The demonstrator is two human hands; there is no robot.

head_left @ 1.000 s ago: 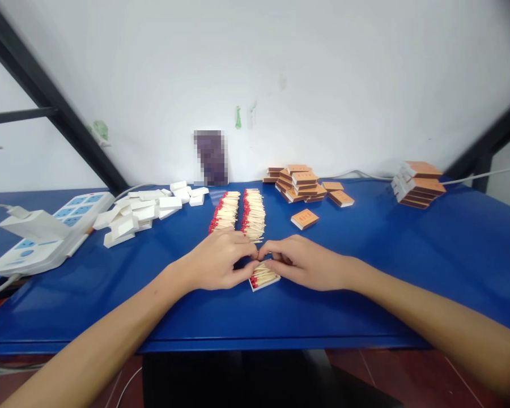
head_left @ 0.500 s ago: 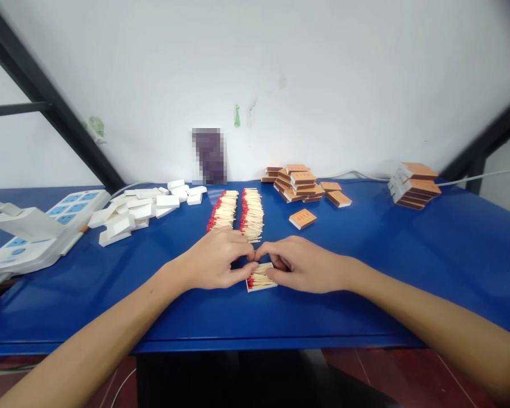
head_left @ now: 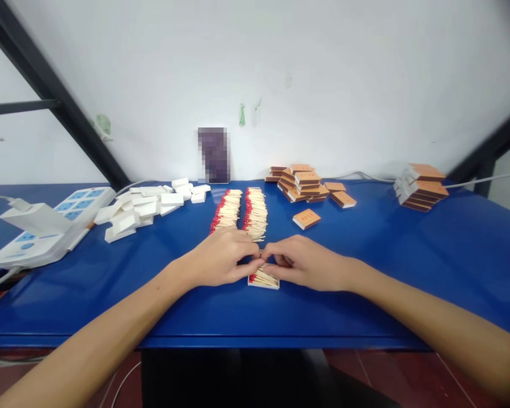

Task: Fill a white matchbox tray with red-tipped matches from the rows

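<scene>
A white matchbox tray (head_left: 264, 285) filled with red-tipped matches (head_left: 263, 276) lies near the table's front edge. My left hand (head_left: 221, 256) is bent over its far left part, thumb on the matches and fingers curled at the far rim. From the other side my right hand (head_left: 304, 262) grips the tray too, index finger and thumb pinched in, meeting the left fingertips. The hands cover the tray's far end. Just beyond them lie two long rows of loose matches, a left row (head_left: 228, 209) and a right row (head_left: 255, 211), heads to the left.
White empty-looking trays (head_left: 130, 211) are heaped at the left, beside a power strip (head_left: 38, 243). Orange matchboxes (head_left: 304, 184) are piled at the back, one single matchbox (head_left: 306, 219) nearer. More boxes (head_left: 423, 187) are stacked at the right. A blurred dark panel (head_left: 216, 156) leans on the wall.
My thumbs have moved closer together over the matches, and the fingertips now meet at the tray's far side. The whole view has shifted slightly; the piles are unchanged.
</scene>
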